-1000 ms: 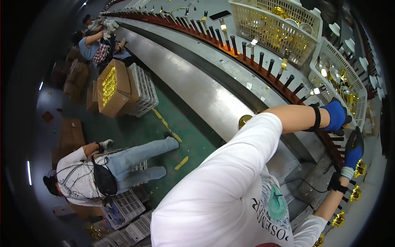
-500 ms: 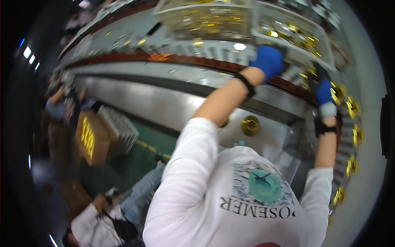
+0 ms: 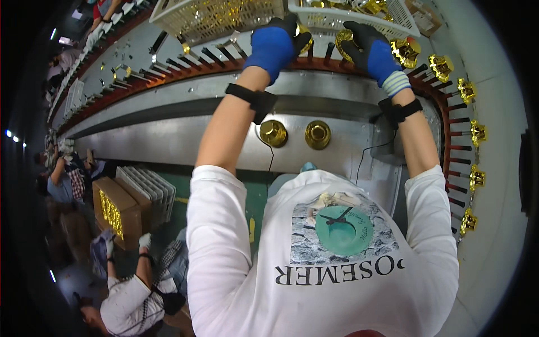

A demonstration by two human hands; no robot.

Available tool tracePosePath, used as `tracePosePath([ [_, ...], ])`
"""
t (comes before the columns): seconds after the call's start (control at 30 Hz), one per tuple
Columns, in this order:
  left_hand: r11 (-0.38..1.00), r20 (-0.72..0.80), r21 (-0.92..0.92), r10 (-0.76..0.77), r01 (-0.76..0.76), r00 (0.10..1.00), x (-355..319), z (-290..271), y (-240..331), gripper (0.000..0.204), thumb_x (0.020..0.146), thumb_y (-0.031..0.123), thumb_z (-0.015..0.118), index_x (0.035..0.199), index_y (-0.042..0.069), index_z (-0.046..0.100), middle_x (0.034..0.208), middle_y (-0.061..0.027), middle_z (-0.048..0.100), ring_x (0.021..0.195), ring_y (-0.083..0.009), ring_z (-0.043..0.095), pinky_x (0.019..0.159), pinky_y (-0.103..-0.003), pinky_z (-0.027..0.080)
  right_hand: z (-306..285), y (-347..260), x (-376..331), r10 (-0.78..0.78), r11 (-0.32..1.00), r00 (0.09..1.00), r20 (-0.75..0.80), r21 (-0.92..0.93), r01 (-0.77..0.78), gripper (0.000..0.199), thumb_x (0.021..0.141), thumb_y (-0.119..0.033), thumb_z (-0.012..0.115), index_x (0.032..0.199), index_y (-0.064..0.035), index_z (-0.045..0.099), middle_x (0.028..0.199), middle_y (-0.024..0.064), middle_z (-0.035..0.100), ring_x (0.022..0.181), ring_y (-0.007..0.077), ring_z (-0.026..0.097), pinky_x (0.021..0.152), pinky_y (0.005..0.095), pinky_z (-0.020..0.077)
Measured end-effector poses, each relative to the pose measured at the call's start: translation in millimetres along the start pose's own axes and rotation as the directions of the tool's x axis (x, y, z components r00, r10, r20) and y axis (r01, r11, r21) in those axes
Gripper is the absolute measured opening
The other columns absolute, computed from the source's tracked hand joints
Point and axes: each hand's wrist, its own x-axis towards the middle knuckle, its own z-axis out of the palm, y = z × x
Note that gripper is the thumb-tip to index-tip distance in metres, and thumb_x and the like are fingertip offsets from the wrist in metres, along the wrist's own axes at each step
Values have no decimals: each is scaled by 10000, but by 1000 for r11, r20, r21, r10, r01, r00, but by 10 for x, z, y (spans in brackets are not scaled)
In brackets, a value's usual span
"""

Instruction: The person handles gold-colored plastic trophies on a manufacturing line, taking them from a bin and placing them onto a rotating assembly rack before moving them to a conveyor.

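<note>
My left hand (image 3: 275, 46), in a blue and black glove, is closed on a gold flared cup (image 3: 304, 37) at the conveyor's near edge; the fingers hide part of it. Just to its right, my gloved right hand (image 3: 373, 51) grips another gold flared cup (image 3: 344, 45) by its side. Both hands are above the row of dark pegs, just in front of the white baskets. More gold cups, one of them (image 3: 405, 51) right beside my right hand, sit along the conveyor as it curves away to the right.
A white basket (image 3: 218, 16) and a second white basket (image 3: 359, 22) hold gold pieces behind the conveyor rail (image 3: 185, 73). Two gold cups (image 3: 273, 133) (image 3: 318, 135) stand on the metal ledge before me. Co-workers, a cardboard box (image 3: 120, 210) and stacked grey trays (image 3: 147, 191) are at left.
The view has turned and steadied. Both hands appear further left and higher against the baskets, gold cups now showing at their fingers. Two cups on the ledge now show fully.
</note>
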Motion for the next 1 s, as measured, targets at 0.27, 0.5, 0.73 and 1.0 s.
tracePosePath([
  [0.27,951,285,-230,-139,209,948,-1755,-206,-372,575,913,351,825,1371,45,663,1079,-194,755,874,-333,746,764,-426,601,89,-780,-1085,32,950,910,413,270,-156,625,888,-281,813,1452,-87,625,1206,200,738,1011,381,722,887,477,586],
  [0.5,944,433,-44,-277,328,858,-2519,1055,-569,644,886,459,803,1416,128,651,1036,-172,756,904,-375,743,774,-481,589,1628,-354,-1793,8,967,900,436,225,-117,660,844,-334,811,1417,-61,628,1130,207,730,969,408,709,850,504,572],
  [0.73,984,396,72,-178,163,901,-2150,762,-285,873,860,509,826,1548,61,528,1285,-352,685,1036,-431,754,838,-498,611,1055,-356,-1773,-36,988,977,212,153,4,720,873,-421,780,1463,-55,591,1404,260,635,1282,457,599,1134,543,449],
  [1.0,927,-217,-189,282,-323,935,333,381,730,636,930,441,797,1434,90,631,1213,-198,748,1008,-408,751,810,-475,614,-468,1224,-200,70,934,983,-170,-335,-124,567,962,-305,785,1451,-65,630,1328,265,699,1180,421,697,992,503,563],
])
